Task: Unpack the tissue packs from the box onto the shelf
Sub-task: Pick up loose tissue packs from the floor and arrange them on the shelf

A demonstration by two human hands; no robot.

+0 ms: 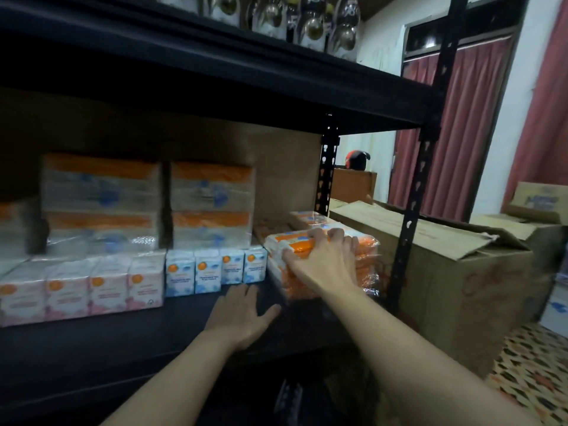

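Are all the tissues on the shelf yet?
Partly. Done: tall stacks, pink packs and blue packs sit on the shelf. In hand: the right hand grips an orange bundle at the shelf's right end; the left hand rests flat on the shelf. Left: the box beside it hides its contents.

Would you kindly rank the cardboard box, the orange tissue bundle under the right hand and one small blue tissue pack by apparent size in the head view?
1. cardboard box, clearly largest.
2. orange tissue bundle, held by the right hand.
3. small blue tissue pack, smallest by far.
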